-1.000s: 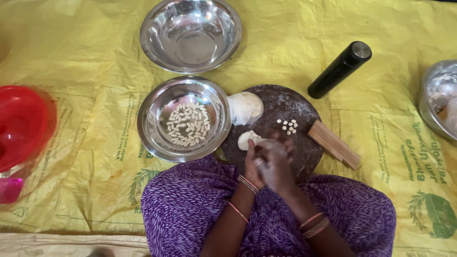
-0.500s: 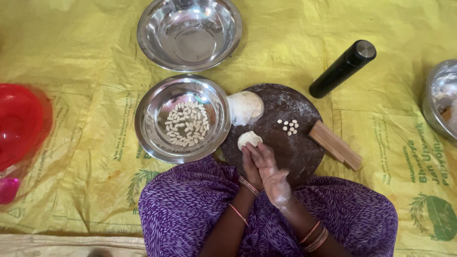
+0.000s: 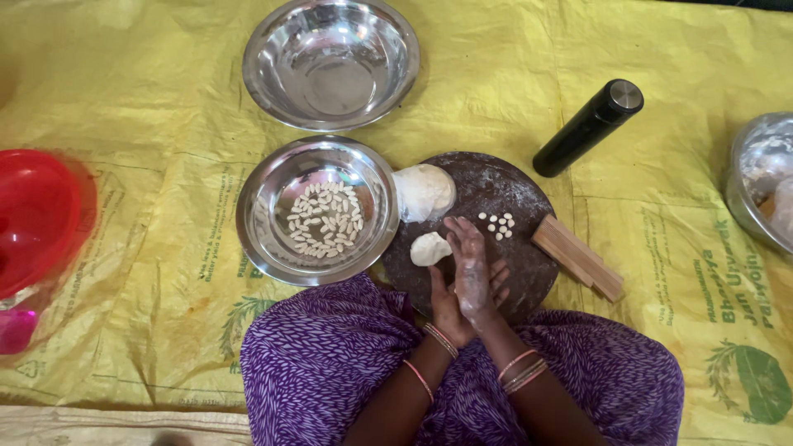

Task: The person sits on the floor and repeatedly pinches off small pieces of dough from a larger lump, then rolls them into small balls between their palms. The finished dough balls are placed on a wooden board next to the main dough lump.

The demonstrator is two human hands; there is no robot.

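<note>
Your round dark board anchors all; left of it, touching, the steel bowl; over its near edge your right hand presses flat on your left hand, hiding whatever's between; both grips unreadable; small dough lump just beside.

I have a single view, from the camera on the person's head, facing almost straight down at the yellow mat. It sits fairly near: the purple lap fills six o'clock, the round dark board lies just right of centre, and an empty steel bowl marks twelve o'clock.
</note>
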